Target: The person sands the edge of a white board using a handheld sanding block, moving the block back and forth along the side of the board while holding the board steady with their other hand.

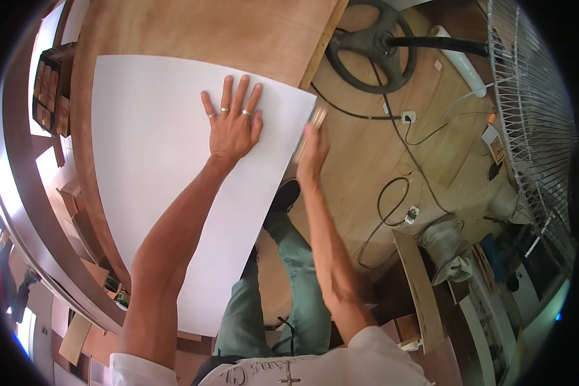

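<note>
A large white sheet or panel [154,148] lies on a brown wooden tabletop [206,29]. My left hand [233,125] rests flat on its upper part, fingers spread, with rings on several of them. At the panel's right edge, my right hand [314,151] is wrapped round a narrow, light wood-coloured block [318,117]. The block stands along that edge, close to or against it. Motion blurs the hand and block, so the block's exact kind and its underside cannot be made out.
A fan's round base [372,45] and wire cage [534,83] stand to the right. Black cables [424,174] and a white power socket [408,117] lie on the wooden floor. Boards [418,289] and a grey bag [442,243] sit at lower right; a shelf with boxes [48,96] is at left.
</note>
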The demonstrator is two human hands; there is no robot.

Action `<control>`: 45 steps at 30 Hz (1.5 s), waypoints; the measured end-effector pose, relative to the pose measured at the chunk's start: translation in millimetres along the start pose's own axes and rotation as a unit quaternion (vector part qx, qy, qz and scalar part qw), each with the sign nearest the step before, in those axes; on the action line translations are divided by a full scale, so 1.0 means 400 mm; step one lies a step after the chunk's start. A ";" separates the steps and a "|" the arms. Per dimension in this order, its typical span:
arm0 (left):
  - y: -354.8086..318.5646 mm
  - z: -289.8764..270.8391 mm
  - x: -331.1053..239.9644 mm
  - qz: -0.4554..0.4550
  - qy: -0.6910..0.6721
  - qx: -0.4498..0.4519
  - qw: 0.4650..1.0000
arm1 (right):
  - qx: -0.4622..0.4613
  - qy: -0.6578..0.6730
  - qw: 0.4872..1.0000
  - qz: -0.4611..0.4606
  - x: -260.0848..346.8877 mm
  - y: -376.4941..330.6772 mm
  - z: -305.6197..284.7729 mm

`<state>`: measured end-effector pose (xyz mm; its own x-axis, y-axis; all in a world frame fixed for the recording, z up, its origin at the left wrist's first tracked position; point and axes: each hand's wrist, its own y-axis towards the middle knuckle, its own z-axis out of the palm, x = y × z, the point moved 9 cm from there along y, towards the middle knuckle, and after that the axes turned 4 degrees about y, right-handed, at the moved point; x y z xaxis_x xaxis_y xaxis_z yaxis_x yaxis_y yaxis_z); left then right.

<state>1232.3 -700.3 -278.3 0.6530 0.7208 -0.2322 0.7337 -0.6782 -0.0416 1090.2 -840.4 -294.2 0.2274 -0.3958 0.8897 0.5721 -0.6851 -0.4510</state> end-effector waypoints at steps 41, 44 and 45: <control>0.004 -0.002 -0.004 0.004 0.015 0.003 1.000 | 0.017 -0.018 0.996 -0.087 0.010 -0.034 0.009; 0.001 -0.006 -0.002 0.008 -0.004 -0.018 1.000 | -0.010 -0.063 0.997 -0.041 0.013 0.028 0.001; 0.000 -0.001 0.002 0.005 0.006 -0.008 1.000 | 0.003 -0.025 0.998 -0.050 0.028 0.058 0.008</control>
<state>1232.9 -699.9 -278.2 0.6627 0.7153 -0.2217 0.7299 -0.6832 -0.0227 1108.7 -858.8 -294.4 0.2079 -0.2955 0.9325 0.5981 -0.7159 -0.3602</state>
